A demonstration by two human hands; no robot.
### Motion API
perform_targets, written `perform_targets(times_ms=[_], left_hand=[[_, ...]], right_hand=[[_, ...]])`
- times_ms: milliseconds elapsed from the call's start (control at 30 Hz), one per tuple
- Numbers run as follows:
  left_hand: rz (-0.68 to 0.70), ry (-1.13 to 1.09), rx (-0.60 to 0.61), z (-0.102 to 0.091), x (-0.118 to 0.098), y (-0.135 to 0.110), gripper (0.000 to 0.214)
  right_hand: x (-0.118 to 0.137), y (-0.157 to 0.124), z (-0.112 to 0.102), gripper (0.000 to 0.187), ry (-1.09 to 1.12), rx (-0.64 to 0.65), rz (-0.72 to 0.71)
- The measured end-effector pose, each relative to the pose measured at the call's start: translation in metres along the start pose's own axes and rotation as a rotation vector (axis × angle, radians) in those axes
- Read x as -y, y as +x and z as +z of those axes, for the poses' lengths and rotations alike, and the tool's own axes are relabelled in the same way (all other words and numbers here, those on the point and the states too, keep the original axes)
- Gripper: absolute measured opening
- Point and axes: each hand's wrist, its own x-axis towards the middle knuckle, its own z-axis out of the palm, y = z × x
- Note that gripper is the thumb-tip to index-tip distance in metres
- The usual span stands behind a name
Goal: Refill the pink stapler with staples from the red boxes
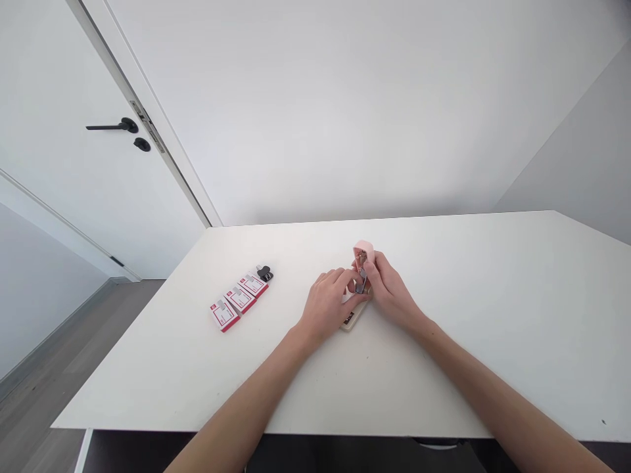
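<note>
A pink stapler (363, 247) is held upright and opened over the table, its metal inner parts showing. My right hand (392, 289) wraps around its side, with the thumb near the metal rail. From the left, the fingers and thumb of my left hand (328, 302) close on the lower metal part of the stapler; any small thing between the fingertips is hidden. Beneath both hands lies a flat beige piece (351, 322) with a dark marking, partly covered by my left hand. I cannot tell whether it belongs to the stapler.
Three red-and-white small boxes (240, 299) lie in a slanting row on the left of the white table (444, 381). A small black object (265, 272), perhaps a staple remover, sits at the row's far end. Behind stands a white wall; a door with a black handle (113, 126) is at left.
</note>
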Motion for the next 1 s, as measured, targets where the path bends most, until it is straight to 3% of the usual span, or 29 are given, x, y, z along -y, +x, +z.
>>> perform_targets(times_ms=[633, 1000], left_hand=[[-0.026, -0.11, 0.062, -0.0056, -0.0081, -0.0005, 0.013], [0.044, -0.076, 0.054, -0.0038, -0.0044, 0.0003, 0.014]], right_hand=[[-0.0033, -0.0048, -0.0051, 0.044, -0.037, 0.048, -0.048], [-0.0037, -0.0054, -0.0059, 0.044, -0.061, 0.045, -0.054]])
